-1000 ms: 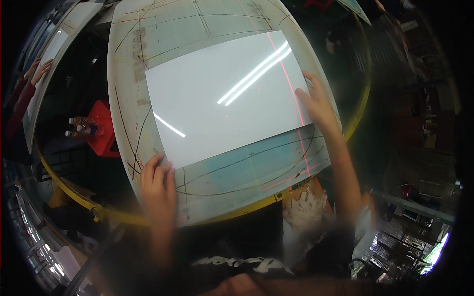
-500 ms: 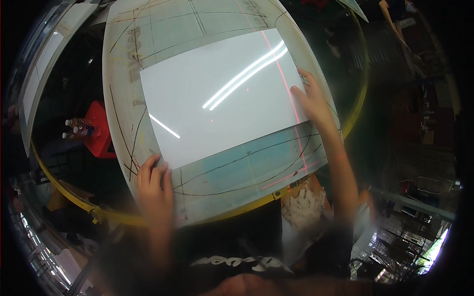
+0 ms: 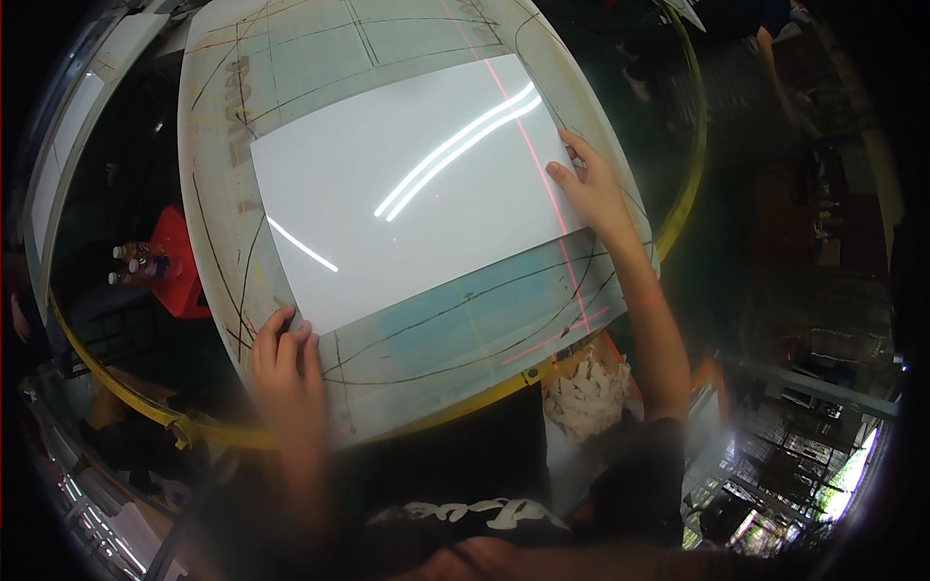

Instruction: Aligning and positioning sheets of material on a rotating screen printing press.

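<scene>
A glossy white rectangular sheet (image 3: 339, 165) lies at a slant on a pale, curved-edged work table (image 3: 426, 387). Bright lamp reflections and a thin red light line cross its surface. At the sheet's near left corner is my left hand (image 3: 289, 373), fingers bent and fingertips closed on that corner. My right hand (image 3: 593, 189) grips the right edge, its thumb on top and its fingers around the outer side; the undersides of the fingers are hidden.
Dark curved lines mark the table top. A yellow rail (image 3: 446, 418) rings the table. To the left, a red stool (image 3: 179, 266) stands beside several bottles (image 3: 136, 266). Crumpled whitish material (image 3: 586, 392) sits near my right elbow. Another person's arm (image 3: 765, 48) shows at the far right.
The whole view has shifted a little, so the table, sheet and hands appear farther left. Both hands keep their places on the sheet, which shows no clear movement on the table.
</scene>
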Motion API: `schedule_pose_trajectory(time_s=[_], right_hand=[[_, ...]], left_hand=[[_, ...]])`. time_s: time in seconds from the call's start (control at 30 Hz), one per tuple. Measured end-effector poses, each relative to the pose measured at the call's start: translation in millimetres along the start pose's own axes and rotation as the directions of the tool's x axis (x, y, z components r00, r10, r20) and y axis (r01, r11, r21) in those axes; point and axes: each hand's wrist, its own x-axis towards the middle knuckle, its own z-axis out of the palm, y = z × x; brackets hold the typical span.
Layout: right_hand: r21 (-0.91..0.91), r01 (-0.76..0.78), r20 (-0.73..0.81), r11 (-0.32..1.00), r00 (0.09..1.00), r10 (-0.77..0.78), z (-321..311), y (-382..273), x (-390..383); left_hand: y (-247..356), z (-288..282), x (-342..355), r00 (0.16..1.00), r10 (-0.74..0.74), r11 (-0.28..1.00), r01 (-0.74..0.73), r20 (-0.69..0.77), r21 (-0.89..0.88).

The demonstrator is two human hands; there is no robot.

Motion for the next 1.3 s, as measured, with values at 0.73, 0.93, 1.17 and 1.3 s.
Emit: schedule_pose_trajectory(time_s=[0.73,0.93,1.17,1.3], right_hand=[[-0.175,0.131,-0.031,0.976,0.990,-0.138,0.3,0.6,2.2],[-0.233,0.179,-0.046,0.956,0.980,-0.195,0.1,6.0,2.7],[-0.235,0.178,-0.018,0.956,0.982,-0.187,-0.3,3.8,1.5],[-0.248,0.165,-0.019,0.954,0.984,-0.176,-0.4,2.0,1.0]], left_hand=[[-0.9,0.7,-1.4,1.000,0.010,1.000,-0.010,-0.009,0.024],[-1.6,0.9,-1.3,1.000,0.016,1.000,-0.016,0.001,0.017],[-5.5,1.0,-1.9,0.999,0.034,0.999,-0.034,0.003,0.020],[-4.9,2.1,-1.1,0.999,0.033,0.999,-0.034,0.006,0.030]])
